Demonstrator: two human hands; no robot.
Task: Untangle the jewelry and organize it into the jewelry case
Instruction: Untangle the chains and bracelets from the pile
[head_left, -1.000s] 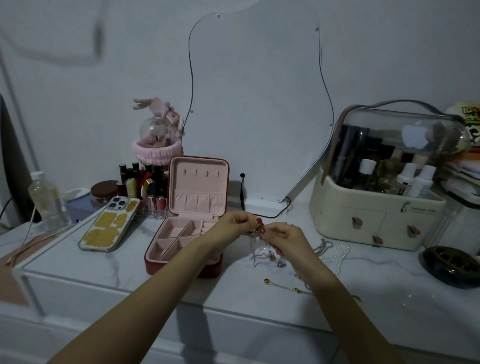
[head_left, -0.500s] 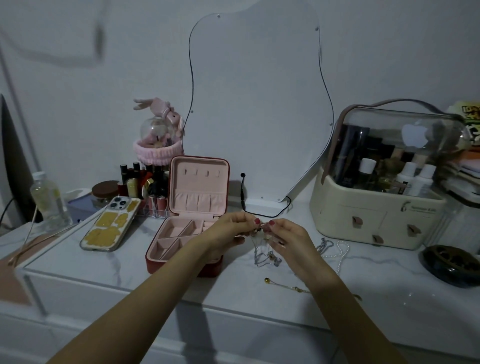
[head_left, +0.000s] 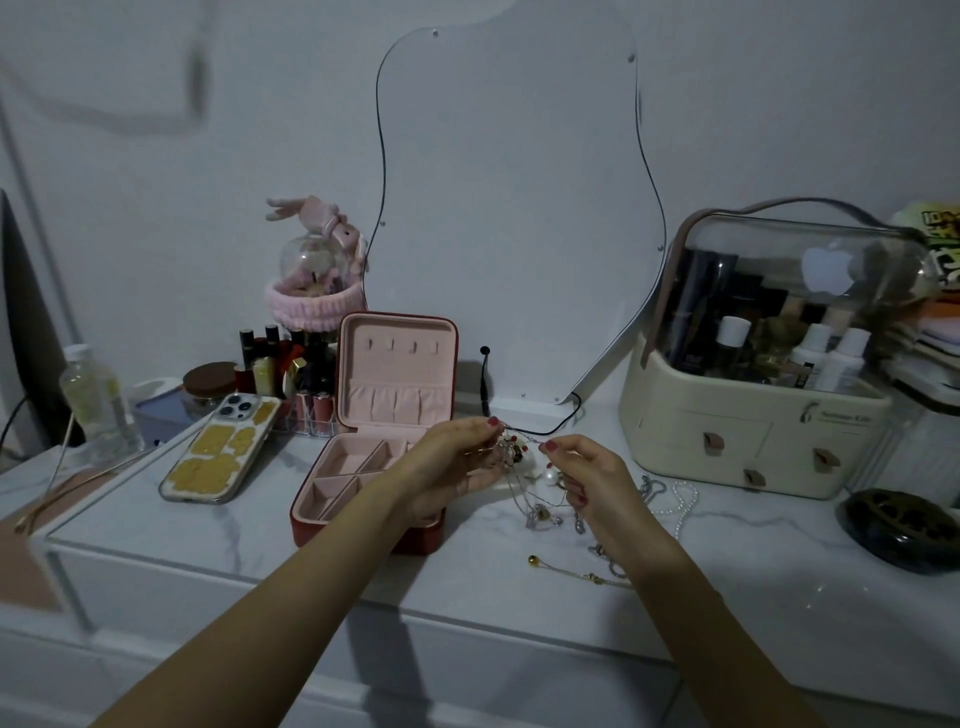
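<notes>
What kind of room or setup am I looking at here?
Most likely a bedroom vanity: a wavy-edged mirror against the wall, a cosmetics organizer full of bottles, and lipsticks beside the open jewelry case.

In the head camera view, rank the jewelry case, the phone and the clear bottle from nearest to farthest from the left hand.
From the left hand:
1. Jewelry case, open, directly under and beside the hand.
2. Phone, face down, further left on the table.
3. Clear bottle, standing at the far left edge.
</notes>
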